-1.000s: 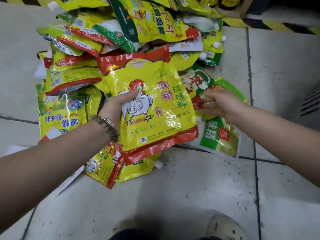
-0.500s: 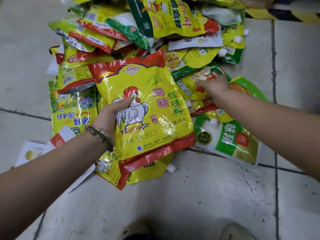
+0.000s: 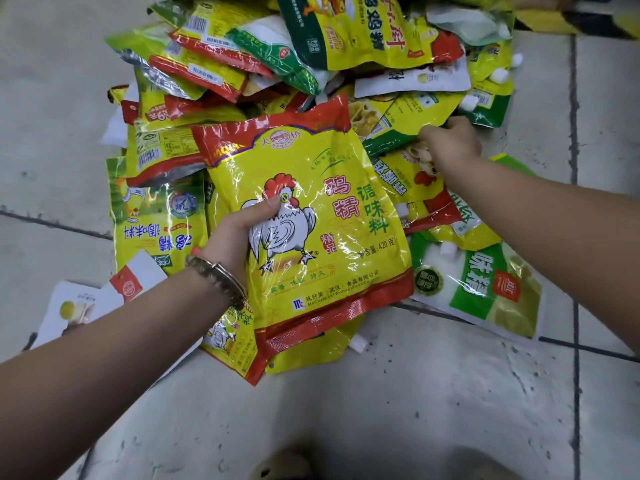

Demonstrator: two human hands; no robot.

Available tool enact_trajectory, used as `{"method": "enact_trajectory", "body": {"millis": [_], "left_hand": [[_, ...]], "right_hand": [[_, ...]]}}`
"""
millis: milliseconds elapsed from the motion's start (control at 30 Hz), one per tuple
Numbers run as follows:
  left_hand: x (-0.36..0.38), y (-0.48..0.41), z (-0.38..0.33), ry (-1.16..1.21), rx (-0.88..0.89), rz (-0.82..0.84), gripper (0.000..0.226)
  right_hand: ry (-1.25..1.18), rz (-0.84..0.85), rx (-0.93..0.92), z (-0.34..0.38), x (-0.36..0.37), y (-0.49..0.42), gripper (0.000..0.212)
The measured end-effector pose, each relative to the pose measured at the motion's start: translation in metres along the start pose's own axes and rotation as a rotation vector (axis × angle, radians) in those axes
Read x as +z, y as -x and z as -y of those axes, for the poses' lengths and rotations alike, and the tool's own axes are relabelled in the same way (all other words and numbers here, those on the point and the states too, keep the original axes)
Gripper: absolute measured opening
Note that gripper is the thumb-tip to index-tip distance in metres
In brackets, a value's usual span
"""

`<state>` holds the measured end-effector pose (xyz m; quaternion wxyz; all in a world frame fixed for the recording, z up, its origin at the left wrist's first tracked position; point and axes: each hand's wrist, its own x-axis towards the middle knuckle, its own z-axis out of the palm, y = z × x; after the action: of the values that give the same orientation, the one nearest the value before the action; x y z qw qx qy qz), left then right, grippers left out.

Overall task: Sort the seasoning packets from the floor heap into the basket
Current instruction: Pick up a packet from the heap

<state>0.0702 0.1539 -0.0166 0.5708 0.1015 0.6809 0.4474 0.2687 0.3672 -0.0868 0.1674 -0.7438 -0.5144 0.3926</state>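
Your left hand (image 3: 239,233) grips the chicken packet (image 3: 322,237) (thumb in front); your right hand (image 3: 450,147), now farther into the heap (image 3: 214,71), pinches a yellow packet (image 3: 412,109).

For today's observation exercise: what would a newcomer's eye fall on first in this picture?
The big yellow chicken packet at centre, gripped by the left hand. Behind it, a heap of yellow, red and green packets sprawls across the tiled floor. At the heap's right edge, the right hand pinches a yellow-green packet.
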Motion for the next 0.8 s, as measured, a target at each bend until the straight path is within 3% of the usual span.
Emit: {"method": "enact_trajectory", "body": {"millis": [133,200,267,400,467,500,567,633,700,800], "left_hand": [[-0.001,-0.001,0.0,0.015,-0.006,0.015,0.043],[-0.002,-0.004,0.002,0.012,-0.018,0.007,0.041],[-0.004,-0.005,0.002,0.013,-0.02,0.02,0.043],[-0.006,-0.005,0.004,0.046,-0.036,0.032,0.051],[-0.006,-0.006,0.005,0.036,-0.037,0.032,0.068],[-0.006,-0.006,0.004,0.034,-0.045,0.039,0.066],[-0.005,-0.003,0.002,0.039,-0.039,0.059,0.048],[-0.003,-0.004,0.002,0.028,-0.029,0.05,0.051],[0.002,-0.002,-0.002,0.038,0.0,0.072,0.054],[0.014,0.0,-0.013,0.095,0.065,0.115,0.037]], "right_hand": [[0.244,0.045,-0.03,-0.005,-0.002,-0.005,0.083],[0.308,0.02,-0.034,-0.004,-0.006,-0.003,0.08],[0.251,0.005,-0.041,-0.004,-0.007,-0.007,0.066],[-0.039,0.188,0.103,0.002,-0.006,-0.004,0.043],[-0.11,0.259,0.137,0.006,-0.011,0.004,0.037],[-0.132,0.258,0.128,0.007,-0.015,0.008,0.04],[-0.157,0.224,0.093,0.004,-0.029,0.016,0.052],[-0.173,0.141,0.026,-0.001,-0.049,0.025,0.061],[-0.163,0.046,-0.095,-0.004,-0.075,0.037,0.054],[-0.093,-0.08,-0.294,0.0,-0.117,0.063,0.042]]}}
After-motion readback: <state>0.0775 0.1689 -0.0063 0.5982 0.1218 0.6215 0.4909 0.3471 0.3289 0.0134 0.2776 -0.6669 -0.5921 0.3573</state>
